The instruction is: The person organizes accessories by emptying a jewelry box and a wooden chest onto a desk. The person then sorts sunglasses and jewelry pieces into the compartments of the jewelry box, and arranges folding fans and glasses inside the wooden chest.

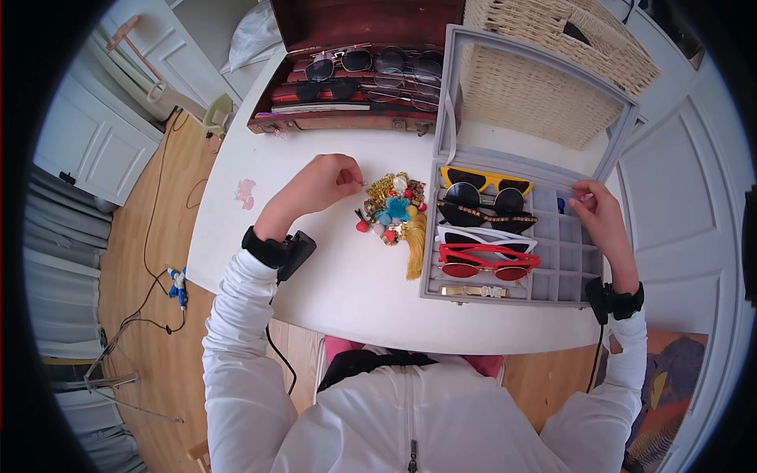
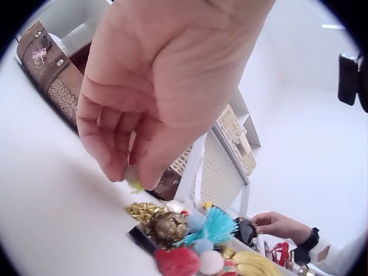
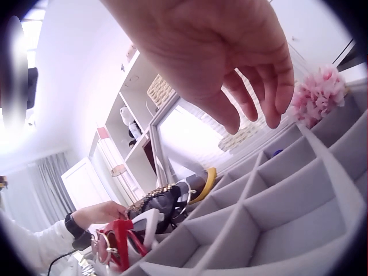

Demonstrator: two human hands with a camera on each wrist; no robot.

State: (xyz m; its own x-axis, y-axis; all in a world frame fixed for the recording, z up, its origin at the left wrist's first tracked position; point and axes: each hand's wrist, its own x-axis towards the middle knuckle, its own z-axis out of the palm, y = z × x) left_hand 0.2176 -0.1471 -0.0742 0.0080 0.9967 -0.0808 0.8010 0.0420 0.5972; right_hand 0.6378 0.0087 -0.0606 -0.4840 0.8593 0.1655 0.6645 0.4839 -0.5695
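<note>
The left hand is over the white table beside a pile of jewelry with gold chains, a turquoise tassel and a yellow tassel. Between its thumb and fingertips it pinches a small pale item with a yellow-green end. The right hand hovers over the small compartments at the right of the grey box, fingers relaxed, with nothing visible between them in the right wrist view. A small blue item lies in a compartment by it. Sunglasses fill the box's left part.
A brown case with several glasses stands open at the table's back. The grey box's windowed lid is raised before a woven basket. A pink flower sits at the box's edge. A pink patch marks the left tabletop.
</note>
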